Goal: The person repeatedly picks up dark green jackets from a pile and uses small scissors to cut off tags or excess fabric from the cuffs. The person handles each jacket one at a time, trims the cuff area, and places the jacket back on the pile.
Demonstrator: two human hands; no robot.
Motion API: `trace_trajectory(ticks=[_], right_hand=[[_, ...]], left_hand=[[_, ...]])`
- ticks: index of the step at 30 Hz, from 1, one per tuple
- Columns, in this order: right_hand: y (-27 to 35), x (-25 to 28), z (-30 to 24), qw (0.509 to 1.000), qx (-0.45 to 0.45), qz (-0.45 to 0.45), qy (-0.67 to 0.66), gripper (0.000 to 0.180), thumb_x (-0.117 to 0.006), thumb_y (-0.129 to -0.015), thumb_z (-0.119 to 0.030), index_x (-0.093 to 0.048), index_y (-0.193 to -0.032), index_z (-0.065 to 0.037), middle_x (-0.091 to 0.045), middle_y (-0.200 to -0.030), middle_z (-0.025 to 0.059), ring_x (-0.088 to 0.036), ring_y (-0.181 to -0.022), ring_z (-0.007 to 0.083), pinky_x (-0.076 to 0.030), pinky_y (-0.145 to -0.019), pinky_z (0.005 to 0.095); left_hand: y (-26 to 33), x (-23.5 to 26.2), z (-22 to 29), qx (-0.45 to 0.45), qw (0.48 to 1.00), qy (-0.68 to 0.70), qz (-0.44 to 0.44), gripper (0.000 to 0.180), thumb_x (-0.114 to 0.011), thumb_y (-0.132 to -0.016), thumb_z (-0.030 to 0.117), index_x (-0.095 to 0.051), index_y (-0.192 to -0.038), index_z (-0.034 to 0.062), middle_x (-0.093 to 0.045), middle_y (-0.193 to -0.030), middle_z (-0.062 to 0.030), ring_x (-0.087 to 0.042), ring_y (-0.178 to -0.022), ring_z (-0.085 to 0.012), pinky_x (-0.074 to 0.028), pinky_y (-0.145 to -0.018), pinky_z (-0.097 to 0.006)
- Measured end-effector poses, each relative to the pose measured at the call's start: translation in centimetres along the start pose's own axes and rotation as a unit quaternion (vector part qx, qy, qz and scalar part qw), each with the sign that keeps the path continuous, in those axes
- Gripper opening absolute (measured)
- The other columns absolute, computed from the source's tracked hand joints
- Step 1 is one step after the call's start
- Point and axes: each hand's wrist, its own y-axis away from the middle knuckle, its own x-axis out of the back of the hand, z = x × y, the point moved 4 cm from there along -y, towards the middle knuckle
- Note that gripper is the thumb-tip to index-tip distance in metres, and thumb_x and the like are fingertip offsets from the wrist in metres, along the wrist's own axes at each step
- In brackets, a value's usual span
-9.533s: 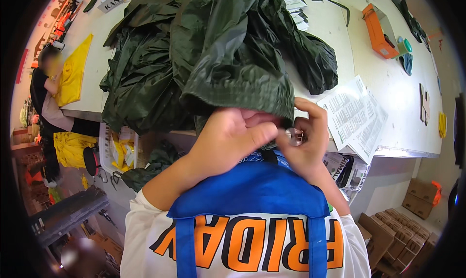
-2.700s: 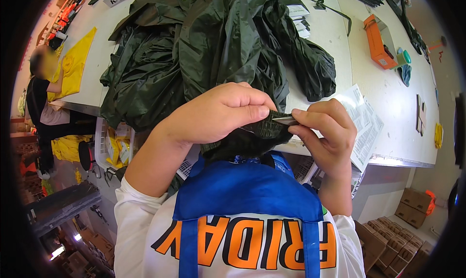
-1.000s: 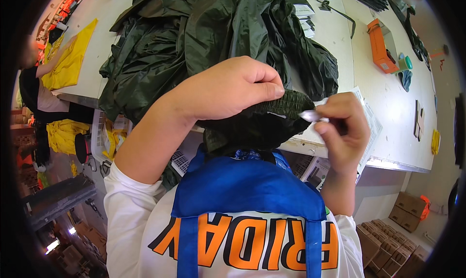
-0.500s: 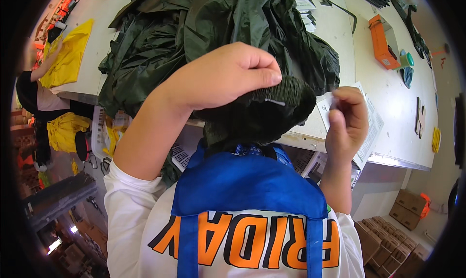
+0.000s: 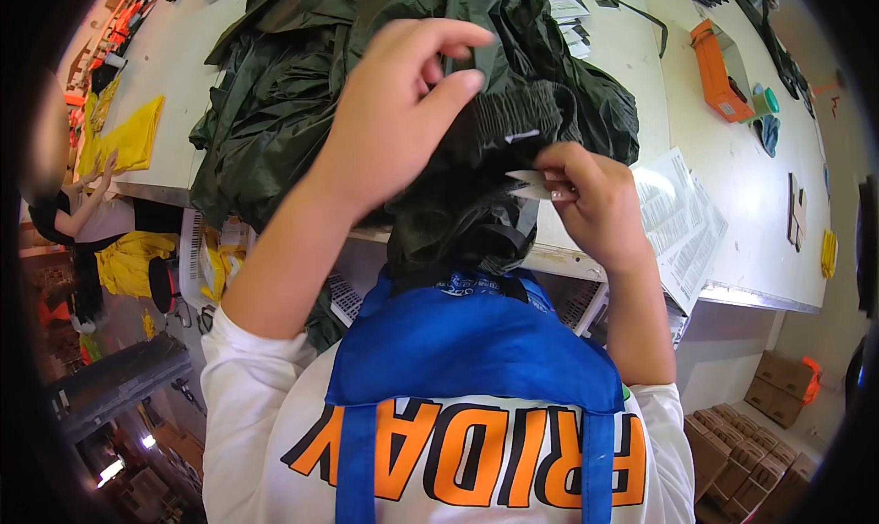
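Note:
My left hand (image 5: 394,126) is raised in front of me and pinches the gathered elastic edge of a dark green garment (image 5: 499,121), which hangs down to my blue apron. My right hand (image 5: 595,204) holds small metal thread snips (image 5: 531,183) with the tips pointing left, touching the fabric just under the elastic edge. A pile of the same dark green garments (image 5: 275,94) lies on the white table (image 5: 641,75) behind my hands.
Printed paper sheets (image 5: 687,226) lie at the table's near right edge. An orange box-like tool (image 5: 719,71) sits further right. Another person's arm rests on yellow fabric (image 5: 124,140) at the far left. Cardboard boxes (image 5: 737,442) stand on the floor at the lower right.
My right hand has swung left and brought the snips up to the fabric. My left hand has lifted the garment higher and loosened from a fist into a pinch.

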Motion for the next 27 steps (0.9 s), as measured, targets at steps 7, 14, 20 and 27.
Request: trace_trajectory(ticks=[7,14,20,27], right_hand=[[-1.4,1.1,-0.2,0.978,-0.051,0.013,-0.201,0.032,-0.059,-0.070,0.010,-0.055,-0.097,-0.005,-0.056,-0.075,0.0027,-0.051,-0.065,0.0104,-0.042,-0.061,0.0206],[0.8,1.0,-0.8,0.943,-0.075,0.171,-0.277,0.057,-0.070,-0.075,-0.042,-0.047,-0.108,-0.001,-0.046,-0.080,0.0025,-0.043,-0.067,0.0085,-0.034,-0.058,0.0190],[0.7,0.0,-3.2,0.981,-0.022,0.164,-0.099,0.032,-0.079,-0.066,-0.010,-0.058,-0.088,0.001,-0.056,-0.077,0.0086,-0.057,-0.065,0.0162,-0.048,-0.052,0.0243],[0.4,0.2,-3.4,0.980,0.015,0.186,-0.074,0.035,-0.080,-0.062,-0.010,-0.059,-0.087,0.001,-0.058,-0.078,0.0092,-0.059,-0.065,0.0165,-0.049,-0.052,0.0242]], left_hand=[[5.7,-2.5,1.5,0.057,0.994,0.064,-0.073,0.027,-0.066,-0.077,0.002,-0.057,-0.102,-0.0020,-0.064,-0.091,-0.0096,-0.061,-0.084,-0.0128,-0.048,-0.075,-0.025],[6.1,-2.2,0.3,0.227,0.898,0.367,-0.085,0.026,-0.058,-0.086,0.003,-0.057,-0.110,-0.0064,-0.064,-0.098,-0.0061,-0.058,-0.088,-0.0092,-0.047,-0.080,-0.024],[6.2,-1.7,1.1,0.244,0.890,0.381,-0.062,0.025,-0.056,-0.086,0.003,-0.058,-0.108,-0.0081,-0.064,-0.095,-0.0079,-0.059,-0.086,-0.0091,-0.047,-0.078,-0.023],[6.2,-1.8,1.4,0.232,0.900,0.362,-0.070,0.024,-0.056,-0.087,0.004,-0.059,-0.107,-0.0080,-0.065,-0.095,-0.0079,-0.058,-0.084,-0.0081,-0.047,-0.075,-0.022]])
